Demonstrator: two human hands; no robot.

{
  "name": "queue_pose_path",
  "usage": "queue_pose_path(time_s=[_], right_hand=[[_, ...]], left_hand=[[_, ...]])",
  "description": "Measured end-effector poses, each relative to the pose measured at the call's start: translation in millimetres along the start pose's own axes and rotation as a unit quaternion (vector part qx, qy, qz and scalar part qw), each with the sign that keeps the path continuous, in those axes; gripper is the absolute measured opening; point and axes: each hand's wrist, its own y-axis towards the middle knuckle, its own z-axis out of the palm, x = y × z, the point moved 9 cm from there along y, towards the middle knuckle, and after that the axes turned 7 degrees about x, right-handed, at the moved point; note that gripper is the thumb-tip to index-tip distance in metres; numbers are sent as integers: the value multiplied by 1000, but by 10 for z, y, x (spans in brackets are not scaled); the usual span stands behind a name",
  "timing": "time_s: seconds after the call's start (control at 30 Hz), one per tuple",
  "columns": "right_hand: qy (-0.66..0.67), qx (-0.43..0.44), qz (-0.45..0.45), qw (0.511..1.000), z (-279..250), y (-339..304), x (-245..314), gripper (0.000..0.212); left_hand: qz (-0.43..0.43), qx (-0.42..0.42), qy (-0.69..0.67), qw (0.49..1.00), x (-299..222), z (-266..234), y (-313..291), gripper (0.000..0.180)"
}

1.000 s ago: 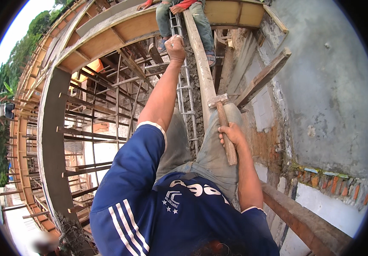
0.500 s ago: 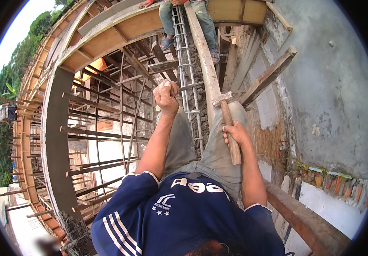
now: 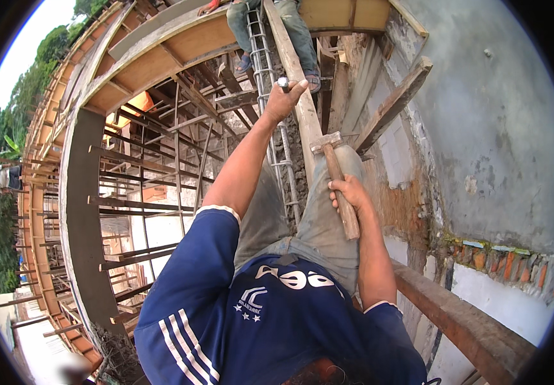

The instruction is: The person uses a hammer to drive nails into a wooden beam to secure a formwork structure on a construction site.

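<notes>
My right hand is wrapped round the wooden handle of a hammer. The hammer's blunt head points away from me, above my right thigh and beside a long wooden plank. Farther out, my left hand is closed on a metal chisel. Only the chisel's shiny round end shows above the fist; the rest is hidden. That hand is over the plank's left edge, close to a steel rebar cage that runs away from me between my legs.
Another person's legs straddle the cage and plank ahead. Wooden formwork curves along the far left, with timber props below. A beam slants up at the right, before a grey plastered wall. Another beam lies by my right side.
My left hand has moved forward and to the right with the chisel, which has turned so its round end shows. My right hand still holds the hammer in nearly the same place.
</notes>
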Motion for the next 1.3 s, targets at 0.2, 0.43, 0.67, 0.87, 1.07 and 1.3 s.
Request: queue_pose_path(time_s=[0.2, 0.43, 0.67, 0.87, 1.07, 1.3], right_hand=[[9, 5, 1, 1000, -27, -19, -25, 17], [5, 15, 8, 1000, 35, -17, -62, 20], [16, 10, 6, 1000, -135, -41, -82, 20], [-35, -20, 25, 999, -66, -72, 40, 20], [6, 35, 2, 999, -58, -46, -75, 16], [6, 16, -3, 1000, -23, -80, -55, 17]], left_hand=[[70, -90, 42, 993, 96, 407, -1493, 46], [-29, 33, 39, 998, 631, 949, -2192, 44], [-28, -68, -40, 996, 317, 598, -1202, 48], [-169, -58, 36, 983, 1218, 623, -1259, 43], [-95, 134, 139, 977, 488, 1300, -1706, 44], [57, -16, 122, 991, 332, 927, -1545, 34]])
